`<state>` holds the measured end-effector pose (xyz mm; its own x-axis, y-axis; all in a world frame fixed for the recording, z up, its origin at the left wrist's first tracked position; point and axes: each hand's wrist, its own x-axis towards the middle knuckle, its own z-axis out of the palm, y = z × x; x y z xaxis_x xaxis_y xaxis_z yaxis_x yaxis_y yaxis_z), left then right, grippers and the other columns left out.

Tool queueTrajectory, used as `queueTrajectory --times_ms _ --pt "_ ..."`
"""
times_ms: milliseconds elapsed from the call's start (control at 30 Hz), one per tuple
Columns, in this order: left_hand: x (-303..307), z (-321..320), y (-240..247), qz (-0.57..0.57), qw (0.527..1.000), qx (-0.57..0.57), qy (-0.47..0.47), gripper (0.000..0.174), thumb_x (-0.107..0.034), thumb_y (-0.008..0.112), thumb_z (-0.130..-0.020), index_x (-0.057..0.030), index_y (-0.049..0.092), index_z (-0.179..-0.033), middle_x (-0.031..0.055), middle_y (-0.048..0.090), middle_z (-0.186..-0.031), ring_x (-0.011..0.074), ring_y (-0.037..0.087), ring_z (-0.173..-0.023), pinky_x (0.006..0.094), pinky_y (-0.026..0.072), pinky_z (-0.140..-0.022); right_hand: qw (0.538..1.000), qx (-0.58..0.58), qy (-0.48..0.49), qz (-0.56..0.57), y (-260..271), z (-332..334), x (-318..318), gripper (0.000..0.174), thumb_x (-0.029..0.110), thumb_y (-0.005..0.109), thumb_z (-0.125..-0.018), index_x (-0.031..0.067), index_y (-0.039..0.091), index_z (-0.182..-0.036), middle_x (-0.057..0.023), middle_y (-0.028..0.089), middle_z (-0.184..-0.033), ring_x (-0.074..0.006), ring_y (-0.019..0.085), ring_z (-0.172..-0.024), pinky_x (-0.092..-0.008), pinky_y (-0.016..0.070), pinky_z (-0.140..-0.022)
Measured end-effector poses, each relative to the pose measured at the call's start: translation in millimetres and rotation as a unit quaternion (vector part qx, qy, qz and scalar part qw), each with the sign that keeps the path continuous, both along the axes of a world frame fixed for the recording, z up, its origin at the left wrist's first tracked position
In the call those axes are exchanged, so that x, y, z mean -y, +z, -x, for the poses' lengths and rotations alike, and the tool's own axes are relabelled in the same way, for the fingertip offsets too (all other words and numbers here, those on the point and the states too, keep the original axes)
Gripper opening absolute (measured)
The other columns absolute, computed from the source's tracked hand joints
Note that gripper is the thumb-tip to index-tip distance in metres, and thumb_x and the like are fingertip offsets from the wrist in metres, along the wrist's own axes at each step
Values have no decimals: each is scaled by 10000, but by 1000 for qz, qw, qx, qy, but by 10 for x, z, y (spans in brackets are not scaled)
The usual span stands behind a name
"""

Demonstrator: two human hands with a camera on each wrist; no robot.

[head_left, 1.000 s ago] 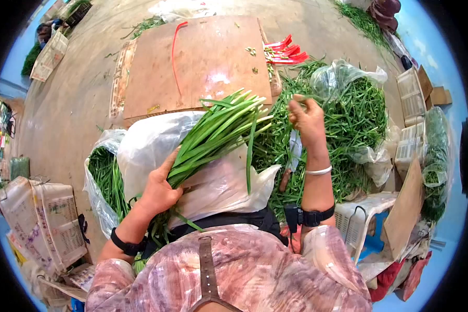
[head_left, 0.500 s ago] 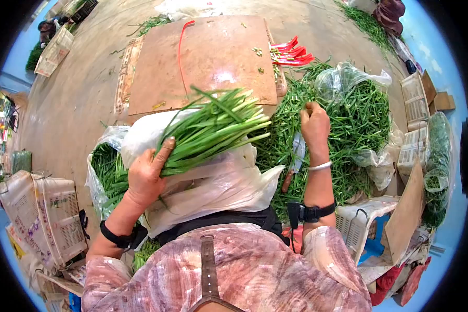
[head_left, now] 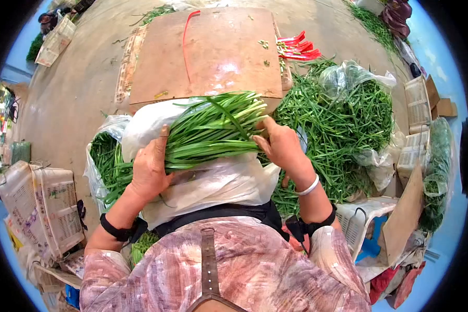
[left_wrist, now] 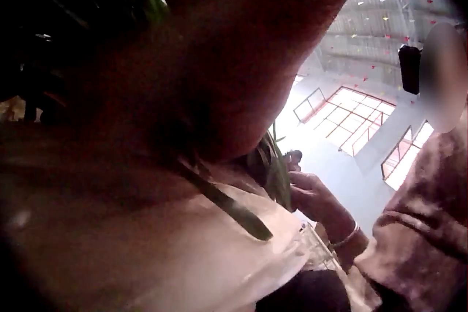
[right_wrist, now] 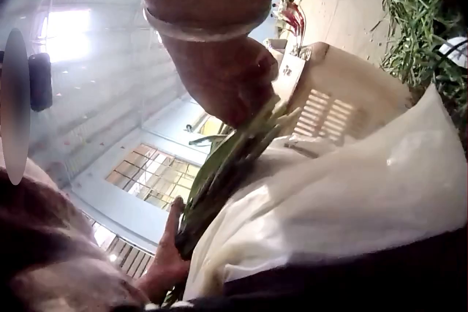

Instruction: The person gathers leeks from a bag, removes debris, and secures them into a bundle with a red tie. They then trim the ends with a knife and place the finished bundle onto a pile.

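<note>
Green leaves make up the bunch point(head_left: 210, 132) I hold, lying crosswise on my side of the board point(head_left: 218, 52), over the plastic sheet point(head_left: 218, 190). My left hand point(head_left: 150, 169) grips the leafy end, one digit reaching up across the leaves. My right hand point(head_left: 283, 146) has bent fingers at the pale ends, but I cannot tell whether they pinch any stems.

I'd keep the left hold firm but not crushing, and work the right fingertips lightly on the ends, bringing them level without bending the stems. One darker leaf slants over the rest; I'd ease that out along its length, not yank it across.

Right of the board and nearer me, the heap point(head_left: 338, 135) comes close to my right hand, so loose leaves could snag. What looks like a blade point(head_left: 303, 140) shows just past that hand, also on my side of the board; I'd mind my wrist. Red ties point(head_left: 299, 49) lie at the board's right edge, a red strip point(head_left: 186, 41) on top.
</note>
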<state>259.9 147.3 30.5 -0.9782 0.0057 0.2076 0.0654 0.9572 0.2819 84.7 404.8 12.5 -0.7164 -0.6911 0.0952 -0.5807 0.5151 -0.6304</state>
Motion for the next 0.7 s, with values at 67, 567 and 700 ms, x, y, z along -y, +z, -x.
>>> queueTrajectory --times_ms 67,567,700 --pt "7 6 -25 -9 999 15 28 966 -107 745 -609 10 218 -1410 208 540 -996 382 550 -844 419 442 -739 996 -2 -41 -74 44 39 40 278 208 699 -765 60 562 -956 -145 651 -749 -333 633 -684 -418 483 -587" --pt "129 191 56 -94 992 84 5 858 -52 705 -622 -94 312 -1384 194 545 -989 384 565 -898 418 480 -773 953 -75 -128 264 -260 89 276 91 78 685 -733 54 602 -762 -51 608 -812 -181 566 -721 -295 448 -635" --pt "114 219 57 -114 991 61 -15 847 -71 709 -637 -98 310 -1384 196 551 -990 393 560 -899 428 473 -771 868 261 -163 390 -176 241 84 77 58 626 -812 3 582 -781 -4 604 -680 -49 539 -618 -199 448 -572"
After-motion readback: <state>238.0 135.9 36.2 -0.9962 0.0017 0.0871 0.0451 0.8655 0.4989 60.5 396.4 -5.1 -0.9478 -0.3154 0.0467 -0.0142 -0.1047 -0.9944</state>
